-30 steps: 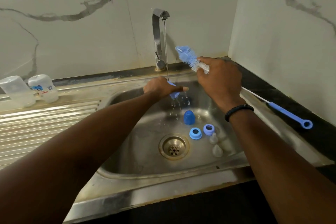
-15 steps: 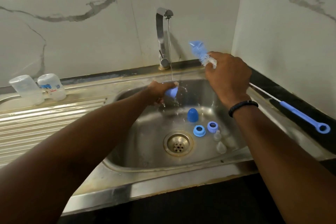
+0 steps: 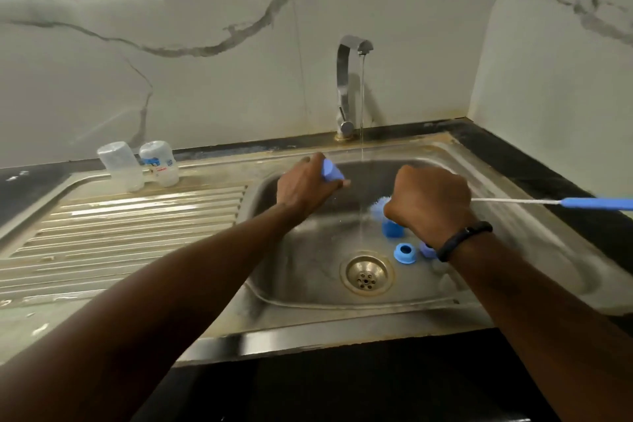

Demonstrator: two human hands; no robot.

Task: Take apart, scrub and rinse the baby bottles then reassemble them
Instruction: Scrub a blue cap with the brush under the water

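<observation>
My left hand (image 3: 305, 187) grips a small light-blue bottle cap (image 3: 331, 172) at the sink's back left, left of the running water. My right hand (image 3: 430, 205) grips the bottle brush near its blue bristle head (image 3: 378, 205), low over the basin; the wire stem and blue handle (image 3: 596, 203) stick out to the right. Below it in the basin sit a blue cap (image 3: 392, 229), a blue collar ring (image 3: 405, 253) and a second ring (image 3: 427, 249) half hidden by my wrist. Two clear bottle bodies (image 3: 120, 166) (image 3: 159, 163) stand upside down on the drainboard.
The steel sink (image 3: 308, 298) has a drain strainer (image 3: 366, 273) in the middle. The tap (image 3: 346, 86) runs a thin stream into the basin. A ribbed drainboard (image 3: 130, 219) lies to the left. Black countertop (image 3: 555, 178) borders the sink on the right, marble walls behind.
My left hand moved the cap left, out of the water stream. My right hand swung the brush head down from near the tap to just above the basin.
</observation>
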